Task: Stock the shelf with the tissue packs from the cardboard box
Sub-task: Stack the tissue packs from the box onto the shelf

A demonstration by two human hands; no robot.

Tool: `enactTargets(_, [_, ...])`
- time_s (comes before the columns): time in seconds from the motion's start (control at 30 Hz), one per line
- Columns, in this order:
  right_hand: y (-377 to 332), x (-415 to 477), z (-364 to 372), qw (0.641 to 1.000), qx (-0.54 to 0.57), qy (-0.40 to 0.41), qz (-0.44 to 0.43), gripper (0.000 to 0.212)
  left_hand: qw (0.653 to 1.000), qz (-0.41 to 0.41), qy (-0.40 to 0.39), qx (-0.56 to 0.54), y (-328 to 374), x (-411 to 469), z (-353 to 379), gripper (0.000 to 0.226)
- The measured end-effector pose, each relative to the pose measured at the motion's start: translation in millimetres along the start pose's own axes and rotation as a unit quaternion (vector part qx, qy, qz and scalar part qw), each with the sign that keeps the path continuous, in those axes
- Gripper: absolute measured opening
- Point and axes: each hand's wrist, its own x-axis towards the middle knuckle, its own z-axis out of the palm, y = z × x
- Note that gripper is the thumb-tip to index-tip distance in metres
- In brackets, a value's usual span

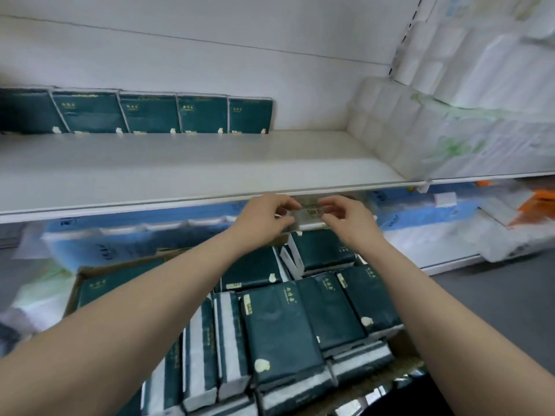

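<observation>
Pinching the label (310, 212) at the shelf's (210, 166) front edge with both hands (267, 217), we've stocked five packs (150, 114) along the back edge; the box (87, 273) stays nearly full.

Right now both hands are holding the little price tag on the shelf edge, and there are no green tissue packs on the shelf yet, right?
Not quite. The head view shows a row of green tissue packs already standing at the back of the shelf. Both the left hand and right hand are indeed at the price tag.

White toilet-roll multipacks (468, 109) crowd the far right, stacked high — some with faint green print. Lower down, blue-and-white wrapped packs (126, 235) line the left, orange-marked packages (537, 202) sit at right, above grey floor (492, 298).
</observation>
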Motion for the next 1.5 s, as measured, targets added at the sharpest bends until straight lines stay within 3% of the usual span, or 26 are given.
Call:
enactTargets(0.1, [11.8,-11.7,-1.1,0.999,-0.052,0.002,0.015,0.03,0.999,-0.016,-0.027,0.011,2.2,-3.6,9.7,0.028])
enactTargets(0.23, [17.6,-14.2,-4.9,0.988,-0.142,-0.023,0.049,0.044,0.99,-0.074,-0.103,0.057,-0.9,-4.7,21.0,0.045])
enactTargets(0.37, [20.8,-11.8,-8.8,0.979,-0.163,-0.067,0.104,0.045,0.981,-0.11,-0.131,0.096,-7.6,-3.9,31.6,0.056])
enactTargets(0.5, [22.6,-11.8,-8.6,0.98,-0.134,-0.084,0.123,0.051,0.983,-0.139,-0.113,0.049,-11.9,-4.1,36.8,0.057])
enactTargets(0.67, [24.3,-8.2,-8.7,0.983,-0.063,-0.072,0.155,0.056,0.976,-0.162,-0.065,-0.132,-7.1,-7.3,32.1,0.058])
enactTargets(0.9, [18.4,-8.9,-13.2,0.976,0.094,-0.088,0.176,0.037,0.984,-0.113,0.003,-0.135,1.5,-1.3,13.5,0.07])
enactTargets(1.0, [9.6,-12.4,-13.0,0.986,0.073,-0.073,0.134,0.026,0.981,-0.099,0.047,-0.16,5.5,3.3,-0.3,0.067])
enactTargets(1.07, [-1.2,-11.9,-11.5,0.998,0.028,-0.015,0.057,0.02,0.976,-0.099,0.074,-0.179,8.1,6.3,-10.6,0.063])
enactTargets(1.2, [-33.0,-4.6,-13.1,0.992,0.107,0.039,-0.058,0.033,0.969,-0.072,0.087,-0.22,14.8,9.5,-27.7,0.054])
enactTargets(1.37, [-66.9,14.7,-26.8,0.992,0.073,-0.021,-0.105,0.042,0.977,-0.009,0.06,-0.202,23.6,16.9,-45.0,0.046])
enactTargets(1.5, [-72.7,30.0,-29.3,0.985,0.104,-0.105,-0.089,0.033,0.977,0.004,0.068,-0.204,23.1,25.8,-53.0,0.049])
